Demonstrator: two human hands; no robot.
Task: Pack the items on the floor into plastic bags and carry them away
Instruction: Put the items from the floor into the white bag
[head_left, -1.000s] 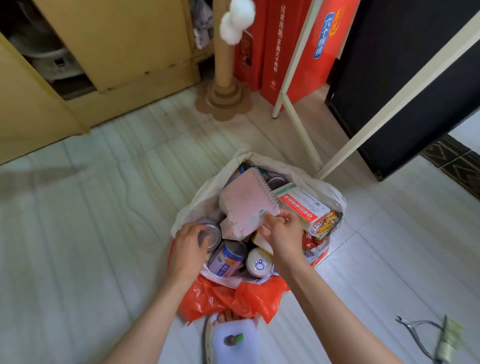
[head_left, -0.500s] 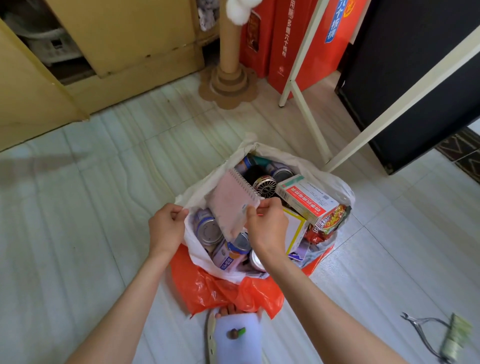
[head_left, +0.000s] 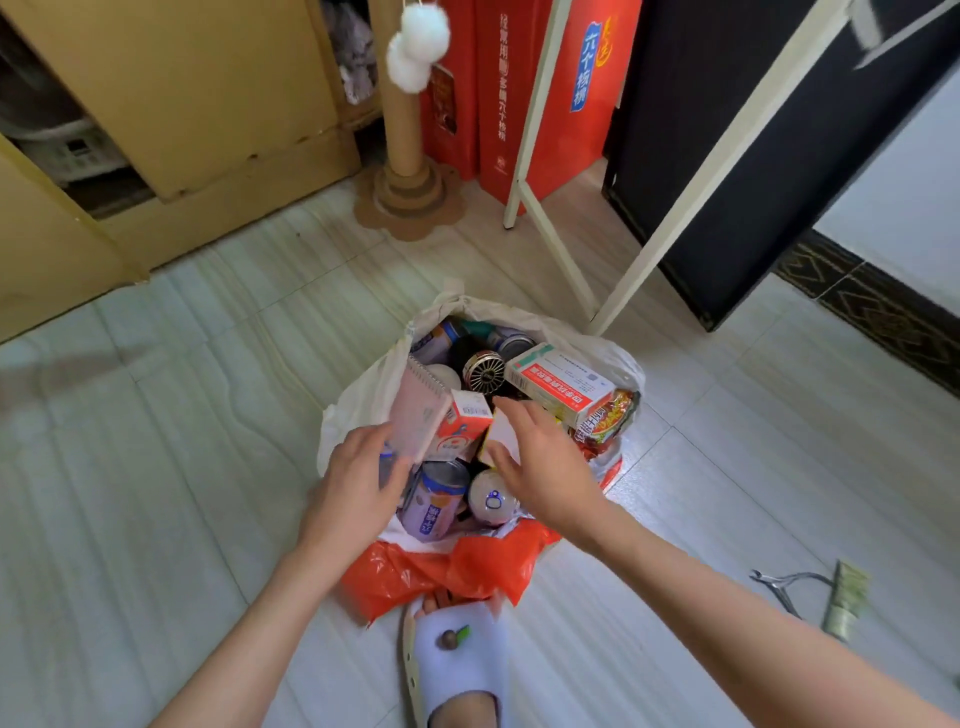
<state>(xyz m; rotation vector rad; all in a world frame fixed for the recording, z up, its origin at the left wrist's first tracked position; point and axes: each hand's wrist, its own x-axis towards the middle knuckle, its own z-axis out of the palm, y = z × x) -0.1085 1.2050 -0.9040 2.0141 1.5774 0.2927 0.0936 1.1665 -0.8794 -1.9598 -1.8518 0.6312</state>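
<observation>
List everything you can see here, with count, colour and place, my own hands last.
plastic bags: two, white inside orange, floor centre
spiral notebook: one, pink, bag's left side
cans: several, mostly purple and silver, in bag
medicine box: one, white and red, bag's right
snack packet: one, red, bag's right edge
nippers: one, metal, floor right
tube: one, pale green, beside nippers
scratching post: one, cardboard, rear
slipper: one, lilac, bottom
left hand: on notebook
right hand: open, over bag

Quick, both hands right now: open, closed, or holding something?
Left hand: holding the pink notebook.
Right hand: open, fingers spread over the bag, gripping nothing.
</observation>
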